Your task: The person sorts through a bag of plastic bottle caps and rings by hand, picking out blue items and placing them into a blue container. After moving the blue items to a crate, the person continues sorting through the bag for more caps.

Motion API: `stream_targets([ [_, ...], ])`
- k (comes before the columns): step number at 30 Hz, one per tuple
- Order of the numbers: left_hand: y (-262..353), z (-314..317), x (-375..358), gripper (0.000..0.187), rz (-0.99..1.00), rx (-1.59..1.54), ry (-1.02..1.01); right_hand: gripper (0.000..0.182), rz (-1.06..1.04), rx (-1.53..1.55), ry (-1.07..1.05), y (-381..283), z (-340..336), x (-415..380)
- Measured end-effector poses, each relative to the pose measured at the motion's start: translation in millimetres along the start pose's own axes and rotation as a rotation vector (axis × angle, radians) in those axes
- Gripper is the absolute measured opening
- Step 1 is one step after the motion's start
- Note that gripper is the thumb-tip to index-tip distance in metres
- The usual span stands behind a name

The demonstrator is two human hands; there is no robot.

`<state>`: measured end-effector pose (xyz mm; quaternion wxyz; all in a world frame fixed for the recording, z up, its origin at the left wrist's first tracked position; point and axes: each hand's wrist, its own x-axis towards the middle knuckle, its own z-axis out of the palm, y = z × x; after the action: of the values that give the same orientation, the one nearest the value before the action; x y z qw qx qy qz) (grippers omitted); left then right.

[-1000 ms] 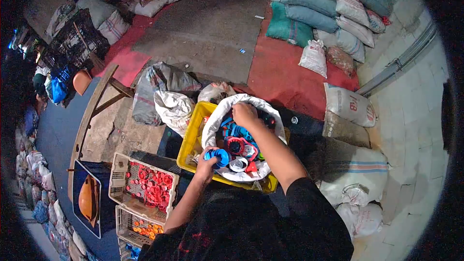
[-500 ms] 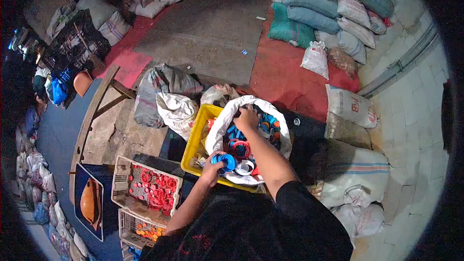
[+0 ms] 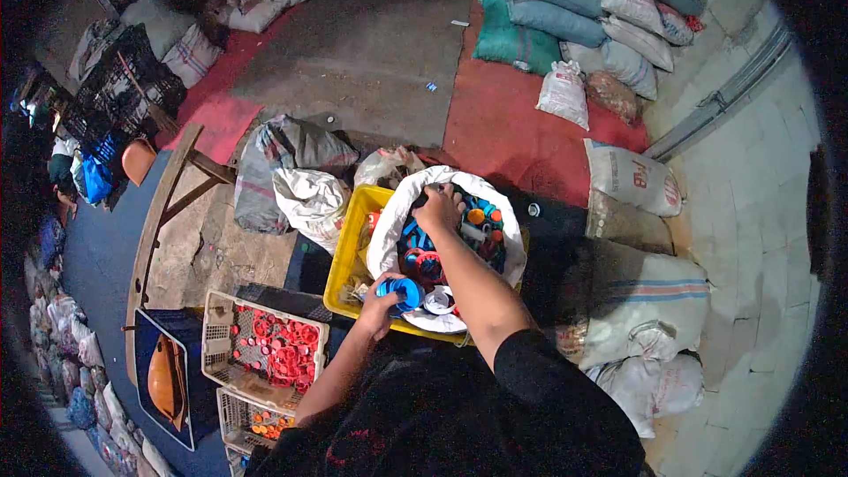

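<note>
Blue caps point(image 3: 402, 291): gripped in your left hand point(image 3: 380, 300) at sack point(image 3: 389, 230) edge. Right hand point(image 3: 437, 209) digs inside, grip unclear. Red caps point(image 3: 278, 344) crated; sack remains mostly full.

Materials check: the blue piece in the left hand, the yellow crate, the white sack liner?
Blue ring in the left hand: likely moulded plastic, solid colour, smooth. Yellow crate: rigid plastic by its straight glossy wall. White sack: probably woven plastic fabric, crumpled and folded over the rim; weave too small to confirm.
</note>
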<state>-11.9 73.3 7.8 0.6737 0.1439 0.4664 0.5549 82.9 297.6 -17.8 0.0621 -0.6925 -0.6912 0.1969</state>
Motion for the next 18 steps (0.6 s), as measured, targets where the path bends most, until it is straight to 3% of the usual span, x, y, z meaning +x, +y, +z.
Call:
stream_targets([
  [7,-4.5,-6.7,-0.1,0.038,-0.017,-0.034,-0.020,0.048,-0.160,0.155,0.193,22.5,17.2,1.3],
  [11,-4.6,-8.4,-0.6,0.038,-0.028,-0.040,-0.044,0.040,-0.271,0.294,0.013,39.5,-0.7,-2.5],
  [14,3.6,-2.1,-5.0,0.038,-0.057,-0.039,-0.020,0.039,-0.482,0.604,0.031,56.8,-14.7,-13.6],
  [15,-3.7,-9.5,-0.1,0.037,-0.054,-0.034,-0.028,0.037,-0.592,0.541,0.125,56.3,-27.8,-25.0],
  [18,-2.3,-1.4,1.2,0.037,-0.078,-0.066,0.003,0.035,-0.305,1.175,-0.195,63.6,-30.7,-55.0],
])
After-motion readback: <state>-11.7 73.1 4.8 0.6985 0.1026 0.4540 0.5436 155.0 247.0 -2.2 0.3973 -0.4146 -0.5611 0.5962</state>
